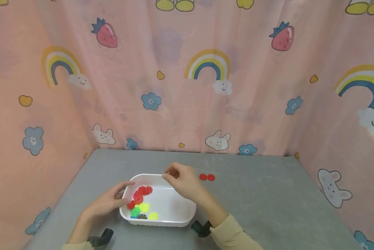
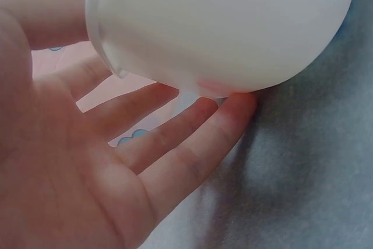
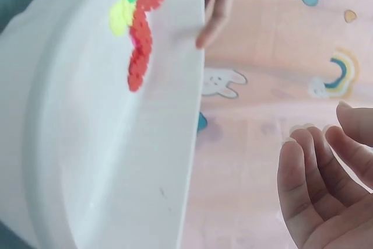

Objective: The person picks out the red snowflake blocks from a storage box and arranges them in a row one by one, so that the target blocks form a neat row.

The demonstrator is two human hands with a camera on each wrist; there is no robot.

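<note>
A white plastic tub point(image 1: 174, 208) stands on the grey table. My left hand point(image 1: 107, 203) holds its left end, the thumb over the rim; in the left wrist view the other fingers point(image 2: 186, 150) lie along the outer wall. Inside, toward the left, are several red notched discs point(image 1: 138, 198), yellow discs point(image 1: 144, 207), a green disc point(image 1: 135, 211) and a dark disc point(image 1: 142, 216). Above the tub's far right rim is my right hand point(image 1: 185, 182), its fingers loosely bent; the right wrist view shows nothing between them. Two red discs point(image 1: 207, 177) lie beyond it on the table.
The grey tabletop point(image 1: 268, 208) stretches around the tub. A pink patterned curtain point(image 1: 187, 114) stands along the back and both sides of the table. A dark wrist device point(image 1: 201, 229) sits near the right sleeve, another dark device point(image 1: 101, 239) near the left sleeve.
</note>
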